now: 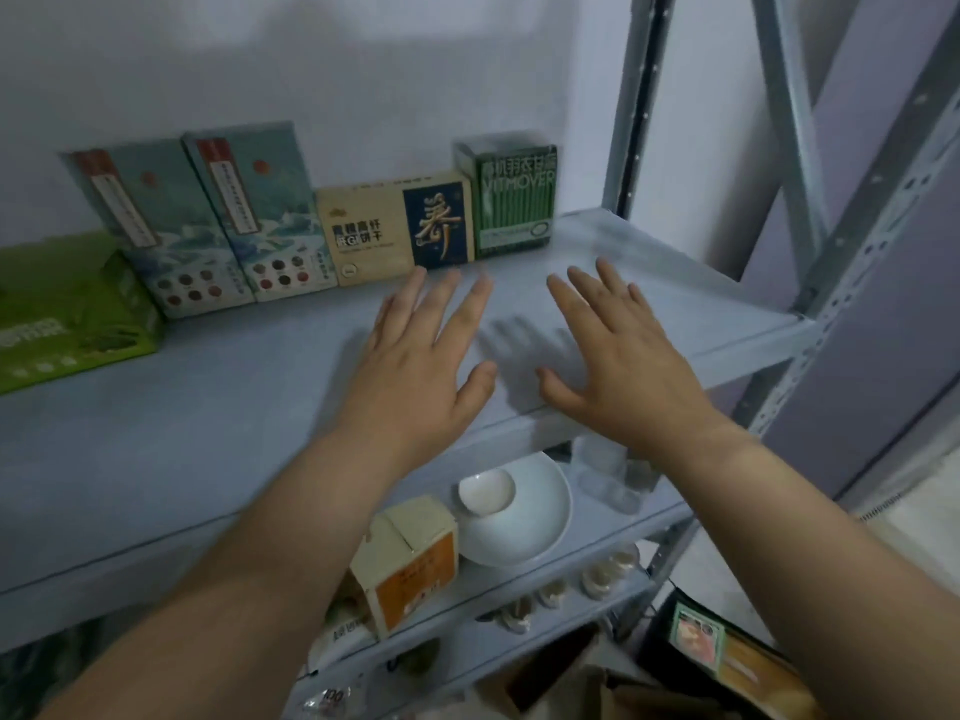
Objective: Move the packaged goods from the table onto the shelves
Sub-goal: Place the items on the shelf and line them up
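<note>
- Now the left hand (426, 366) and right hand (623, 361) hover flat over the upper shelf (234, 418), fingers spread, holding nothing
- Along its back stand two teal boxes (218, 220), a beige biscuit box (374, 231) and a green box (511, 197), printed faces outward
- Beige box: long axis left-right; the others: upright
- Best to draw both hands straight back, clear of the row
</note>
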